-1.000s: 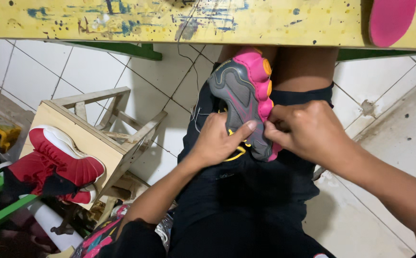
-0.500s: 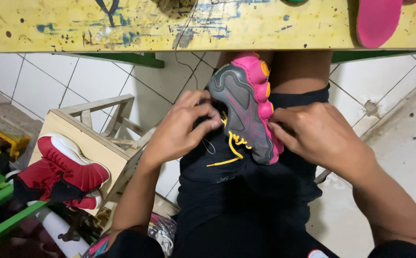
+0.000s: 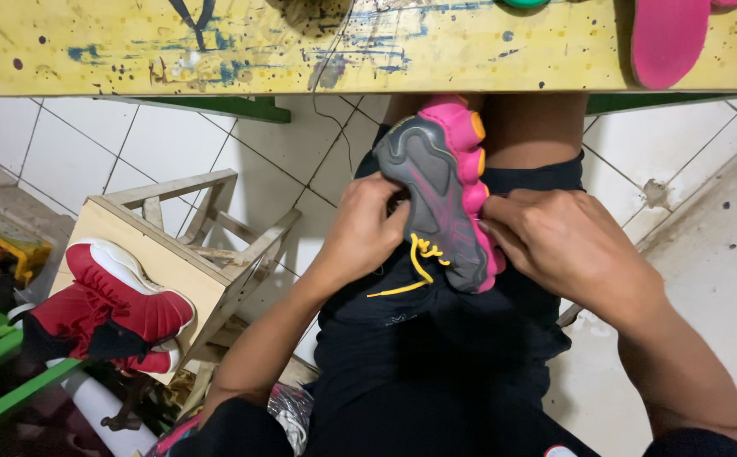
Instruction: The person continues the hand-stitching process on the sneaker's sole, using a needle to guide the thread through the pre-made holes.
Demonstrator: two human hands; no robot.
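1. Though its upper is hidden, the pink-and-grey shoe [image 3: 442,199] lies sole-up on the lap, below the yellow tabletop [image 3: 301,46].
2. Left hand [image 3: 367,230] and right hand [image 3: 565,245] clasp its sides.
3. Left of it, a red shoe [image 3: 119,305] leans against a wooden stool [image 3: 174,254].

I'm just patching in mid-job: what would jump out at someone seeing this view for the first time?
The pink and grey shoe on the person's lap at centre, sole up, with the left hand and right hand gripping its sides and yellow laces trailing below. Next, a red and white sneaker resting against a small wooden stool at lower left. A paint-spattered yellow table spans the top edge.
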